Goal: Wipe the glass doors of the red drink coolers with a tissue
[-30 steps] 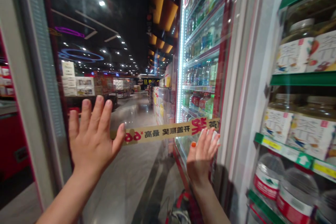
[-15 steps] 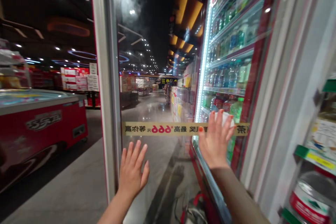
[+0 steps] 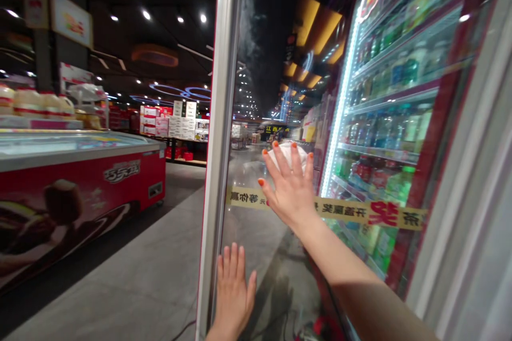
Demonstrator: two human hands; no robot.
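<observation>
My right hand (image 3: 292, 189), fingers spread, presses a white cloth (image 3: 286, 157) flat against the glass door (image 3: 264, 256). Most of the cloth is hidden behind the fingers; its upper edge shows above them. Across the glass runs a yellow strip with mirrored lettering (image 3: 348, 210), partly covered by my right hand and forearm. Lower down, beside the grey door frame (image 3: 218, 133), my left hand (image 3: 233, 287) lies with its fingers stretched out against the glass, holding nothing.
A red chest freezer (image 3: 132, 181) stands on the left, with white jugs (image 3: 30, 102) behind it. Through the glass on the right shows a lit drinks fridge (image 3: 384, 101) full of bottles. Stacked boxes (image 3: 184, 122) stand farther back. A dark cable lies on the floor.
My right hand has moved left across the glass with the cloth. My left hand stays flat by the door frame, now lower in view. The view has turned left, showing more of the freezer.
</observation>
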